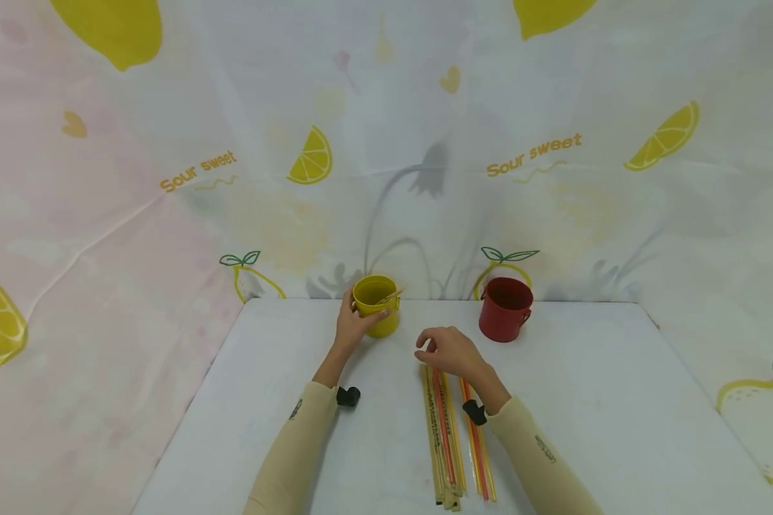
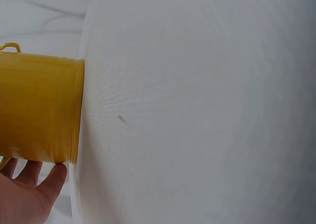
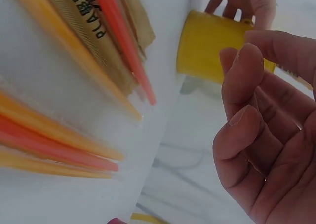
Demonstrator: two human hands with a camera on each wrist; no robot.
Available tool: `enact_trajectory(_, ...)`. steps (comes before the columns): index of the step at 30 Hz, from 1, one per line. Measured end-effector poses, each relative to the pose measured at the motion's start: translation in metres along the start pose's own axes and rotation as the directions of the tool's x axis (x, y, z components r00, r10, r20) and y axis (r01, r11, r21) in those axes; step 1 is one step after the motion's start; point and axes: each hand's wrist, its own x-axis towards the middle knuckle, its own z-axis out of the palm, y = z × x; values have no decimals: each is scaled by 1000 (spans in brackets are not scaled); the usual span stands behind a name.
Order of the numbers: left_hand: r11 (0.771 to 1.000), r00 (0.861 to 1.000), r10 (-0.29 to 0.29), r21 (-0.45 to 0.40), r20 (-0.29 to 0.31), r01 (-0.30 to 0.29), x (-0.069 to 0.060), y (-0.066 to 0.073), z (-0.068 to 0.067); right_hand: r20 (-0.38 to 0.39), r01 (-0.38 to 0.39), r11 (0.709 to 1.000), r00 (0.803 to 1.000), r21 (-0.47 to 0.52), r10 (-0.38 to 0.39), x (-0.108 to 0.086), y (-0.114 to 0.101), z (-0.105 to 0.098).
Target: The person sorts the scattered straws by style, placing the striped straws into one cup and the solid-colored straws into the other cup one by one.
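Observation:
My left hand [image 1: 350, 323] holds a small yellow bucket [image 1: 383, 327], which stands upright near the back of the table. Its fingers are at the bucket's left side and the thumb reaches across the front. A thin, pale brown stick [image 1: 391, 295] leans inside the bucket, its tip poking past the rim. To the right, above the near table, hovers my right hand [image 1: 456, 352], fingers loosely bent and nothing between them. Beneath it lie long straws: a bunch [image 1: 443, 436] with brown paper-wrapped, red and orange ones, and beside it a smaller orange and red group [image 1: 480, 458].
A red bucket [image 1: 504, 315] with side handles stands at the back right of the white table [image 1: 592, 415]. Behind the table hangs a cloth [image 1: 399, 107] printed with lemons. Its lower edge meets the table's back edge, close behind both buckets.

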Motion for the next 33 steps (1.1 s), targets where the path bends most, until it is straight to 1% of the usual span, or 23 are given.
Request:
enact_trajectory(3,1000,1000,-4,-6,-5,4,1,-5,0,3,-9,1000,1000,4,9,-3,3,1)
enact_trajectory(6,1000,1000,-7,-17,9,7,1,-4,0,22,-19,999,1000,30,18,-6,6,2)
enact_trajectory(7,1000,1000,-10,-22,17,10,0,-2,-1,33,-25,999,999,40,23,-7,7,2)
enact_trajectory(10,1000,999,-12,-21,37,13,-4,12,-3,64,-39,997,997,66,34,-10,10,2)
enact_trajectory(14,1000,999,-6,8,45,5,-10,30,-4,88,-51,996,995,75,44,-12,13,3)
enact_trajectory(20,1000,999,-1,32,44,-1,-13,34,-4,105,-69,994,993,84,60,-17,18,5)
enact_trajectory(23,999,999,3,32,44,-4,-12,33,-4,112,-93,990,990,105,81,-20,18,4)
enact_trajectory(26,1000,999,4,10,37,-4,-9,28,-4,116,-107,988,989,112,94,-22,20,4)
enact_trajectory(29,1000,1000,0,1,22,0,-4,14,-3,110,-102,991,990,90,91,-24,21,4)
enact_trajectory(33,1000,1000,18,21,-1,-18,3,-6,-1,101,-86,994,992,65,79,-26,23,5)
